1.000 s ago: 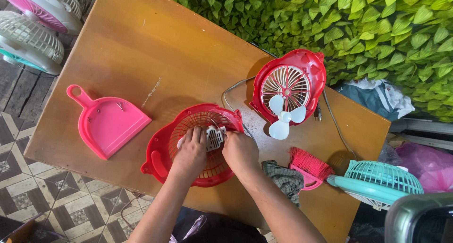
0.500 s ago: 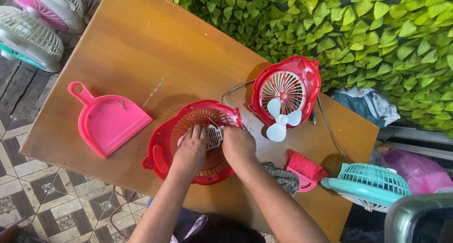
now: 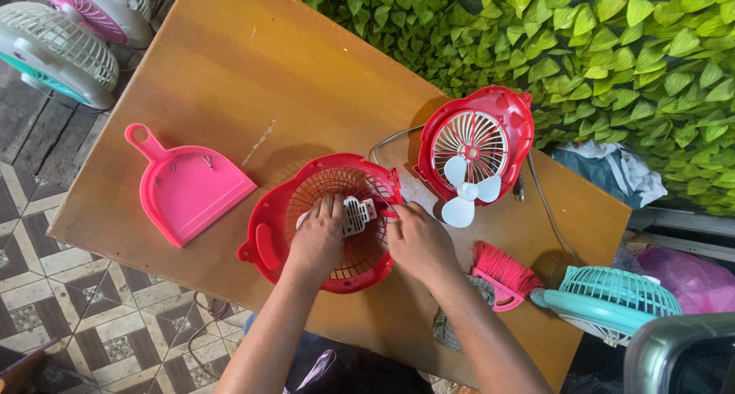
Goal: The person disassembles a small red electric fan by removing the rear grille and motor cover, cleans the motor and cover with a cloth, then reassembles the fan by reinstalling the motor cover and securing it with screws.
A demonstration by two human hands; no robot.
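Wooden table (image 3: 253,65) over patterned tile floor (image 3: 69,317), leafy green wall (image 3: 612,49) behind. Pink dustpan (image 3: 187,183) left, red fan body with white blades (image 3: 475,153) and pink brush (image 3: 501,275) right. Red fan grille (image 3: 329,222) sits mid-table. Left hand (image 3: 318,237) flat on the grille, fingers touching the small white part (image 3: 357,214); right hand (image 3: 417,241) pinches its edge.
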